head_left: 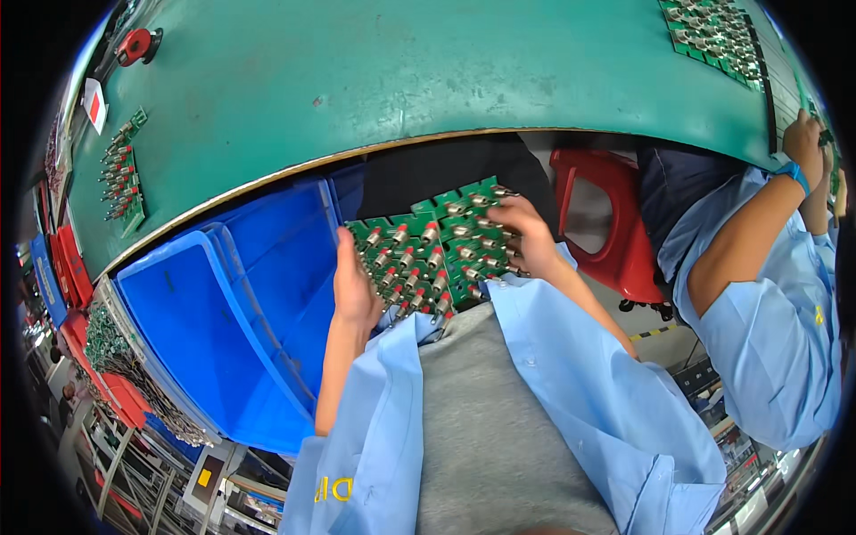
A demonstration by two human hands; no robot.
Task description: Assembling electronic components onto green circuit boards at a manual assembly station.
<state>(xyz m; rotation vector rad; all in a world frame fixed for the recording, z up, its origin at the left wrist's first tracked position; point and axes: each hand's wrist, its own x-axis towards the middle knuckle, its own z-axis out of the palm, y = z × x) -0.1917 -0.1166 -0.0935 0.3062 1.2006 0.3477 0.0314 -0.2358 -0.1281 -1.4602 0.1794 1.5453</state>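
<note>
Against my chest, off the table's near edge, I hold green circuit boards carrying rows of silver metal connectors. The left circuit board (408,260) has red tips on its connectors; the right circuit board (477,234) shows mostly plain silver ones. They meet or overlap in the middle, and I cannot tell whether they are joined. My left hand (353,283) is closed on the left edge, thumb up along the side. My right hand (528,234) grips the right edge, slightly blurred, its fingertips partly hidden behind the board.
Blue plastic bins (201,330) stand below the table at left. On the green table (374,71) lie a small board strip (123,183) at left and more circuit boards (713,37) at far right. A co-worker's arm (749,227) and a red stool (615,232) are to the right.
</note>
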